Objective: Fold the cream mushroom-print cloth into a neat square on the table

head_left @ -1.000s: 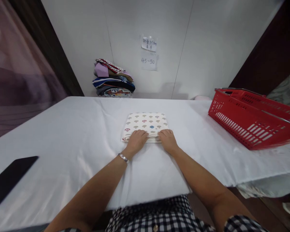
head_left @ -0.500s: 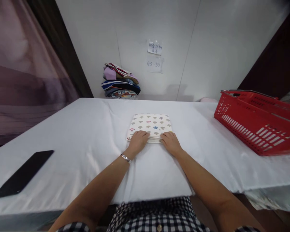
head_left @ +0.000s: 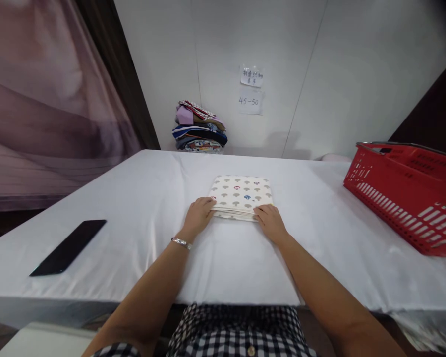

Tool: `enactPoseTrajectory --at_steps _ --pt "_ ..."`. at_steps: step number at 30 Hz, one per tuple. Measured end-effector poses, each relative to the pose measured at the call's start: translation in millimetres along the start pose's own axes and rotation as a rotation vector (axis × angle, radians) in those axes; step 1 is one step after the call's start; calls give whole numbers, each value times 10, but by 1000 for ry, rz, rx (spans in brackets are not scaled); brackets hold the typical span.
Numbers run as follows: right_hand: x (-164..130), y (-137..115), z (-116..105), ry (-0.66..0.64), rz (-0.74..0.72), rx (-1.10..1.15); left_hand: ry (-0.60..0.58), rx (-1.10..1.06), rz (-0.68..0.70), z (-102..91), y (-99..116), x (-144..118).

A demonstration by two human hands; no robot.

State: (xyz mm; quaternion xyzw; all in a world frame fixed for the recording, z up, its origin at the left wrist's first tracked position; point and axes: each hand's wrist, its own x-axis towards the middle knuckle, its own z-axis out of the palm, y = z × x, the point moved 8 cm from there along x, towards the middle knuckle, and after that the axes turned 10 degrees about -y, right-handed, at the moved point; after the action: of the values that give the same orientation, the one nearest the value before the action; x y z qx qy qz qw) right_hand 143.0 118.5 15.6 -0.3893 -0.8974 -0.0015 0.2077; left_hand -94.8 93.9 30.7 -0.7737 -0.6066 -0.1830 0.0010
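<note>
A folded cream cloth printed with mushrooms, mostly grey-beige with a few red and blue, lies flat on the white-covered table in front of me. Its stacked layers show along the near edge. My left hand grips the near left corner, fingers bent over the edge. At the near right corner, my right hand pinches the layers with its fingertips on top. Both thumbs are mostly hidden. A silver bracelet circles my left wrist.
A black flat tablet-like object lies on the tablecloth at left. To the right stands a red plastic basket. Behind the table's far edge rises a pile of folded fabrics against the wall, beside paper signs.
My left hand has slid left along the near edge to the cloth's corner, while my right hand stays at its corner. The whole view has shifted, so things appear farther right.
</note>
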Motion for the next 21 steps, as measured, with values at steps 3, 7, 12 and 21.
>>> enactPoseTrajectory --at_steps 3,7,12,21 --pt "-4 -8 21 -4 -12 3 -34 -62 -97 21 -99 -39" --pt "-1 -12 47 0 -7 -10 -35 -105 -219 32 -179 -71" --pt "-19 -2 39 23 -11 14 -30 -244 -162 57 -167 -122" --pt "-21 -24 -76 43 48 93 84 -471 -138 42 -295 -137"
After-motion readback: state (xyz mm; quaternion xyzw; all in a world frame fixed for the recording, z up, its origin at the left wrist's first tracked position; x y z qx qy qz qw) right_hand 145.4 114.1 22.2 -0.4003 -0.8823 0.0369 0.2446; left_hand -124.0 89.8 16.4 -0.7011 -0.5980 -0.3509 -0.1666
